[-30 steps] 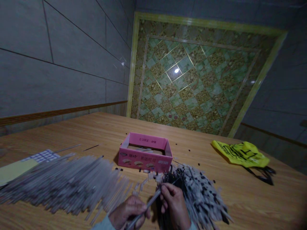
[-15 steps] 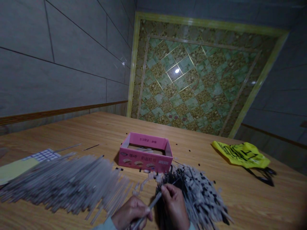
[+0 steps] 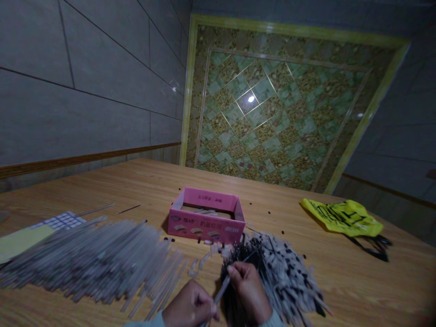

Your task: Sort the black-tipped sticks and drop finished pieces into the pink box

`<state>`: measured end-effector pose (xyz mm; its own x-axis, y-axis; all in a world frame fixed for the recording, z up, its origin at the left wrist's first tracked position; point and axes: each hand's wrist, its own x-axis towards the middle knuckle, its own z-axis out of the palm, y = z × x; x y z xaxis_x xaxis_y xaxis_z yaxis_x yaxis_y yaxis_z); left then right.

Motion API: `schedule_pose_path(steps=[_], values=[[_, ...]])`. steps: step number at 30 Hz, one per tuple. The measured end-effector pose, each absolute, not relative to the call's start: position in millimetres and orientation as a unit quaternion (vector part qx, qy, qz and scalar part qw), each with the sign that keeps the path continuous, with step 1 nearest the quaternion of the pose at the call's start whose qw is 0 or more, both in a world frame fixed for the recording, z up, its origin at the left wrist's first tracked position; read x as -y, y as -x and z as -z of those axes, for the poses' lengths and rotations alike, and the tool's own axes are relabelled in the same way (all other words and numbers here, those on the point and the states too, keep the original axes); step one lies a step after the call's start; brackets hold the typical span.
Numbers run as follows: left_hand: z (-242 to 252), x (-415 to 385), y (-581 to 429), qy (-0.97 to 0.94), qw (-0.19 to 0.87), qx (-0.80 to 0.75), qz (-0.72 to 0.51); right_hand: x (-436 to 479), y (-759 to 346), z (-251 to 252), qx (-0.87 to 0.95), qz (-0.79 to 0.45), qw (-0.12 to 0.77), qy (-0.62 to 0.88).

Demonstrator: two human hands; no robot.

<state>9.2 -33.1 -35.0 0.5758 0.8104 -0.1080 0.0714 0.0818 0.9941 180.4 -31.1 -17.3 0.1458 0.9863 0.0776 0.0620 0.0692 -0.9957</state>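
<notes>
A thin, greyish see-through tube (image 3: 222, 290) slants between my two hands. Its lower part is pinched in my left hand (image 3: 192, 305), fingers curled. My right hand (image 3: 250, 293) grips the upper end between thumb and index finger, resting over a bunch of dark thin sticks (image 3: 229, 306). Just right of it lies a heap of similar tubes with black tips (image 3: 289, 277). On the left spreads a wide pile of clear tubes (image 3: 102, 263). Short clear pieces (image 3: 203, 261) lie ahead of my hands. The tube's lowest end is mostly hidden by my left hand.
Beyond the hands stands an open pink box (image 3: 207, 227) with some pale tubes inside. A yellow bag (image 3: 344, 219) with black lettering lies at the right. Yellow paper (image 3: 23, 243) and a checked sheet (image 3: 64, 221) are at far left. Small black bits dot the wooden table (image 3: 143, 177).
My left hand has turned and closed further over the tube, so less of its lower end shows. My right hand stays nearly in place, still pinching the tube.
</notes>
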Motion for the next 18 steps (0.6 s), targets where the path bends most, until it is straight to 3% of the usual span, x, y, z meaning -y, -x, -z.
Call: schedule_pose_path(steps=[8,13,18], values=[[34,25,-14,-0.468,0.762,-0.287,-0.342,39,-171,10,0.396,-0.564,0.579,0.436],[28,18,-11,-0.342,0.746,-0.332,-0.466,40,-152,26,0.432,-0.594,0.533,0.419],[29,12,-7,-0.281,0.743,-0.339,-0.503,37,-139,36,0.494,-0.543,0.540,0.412]])
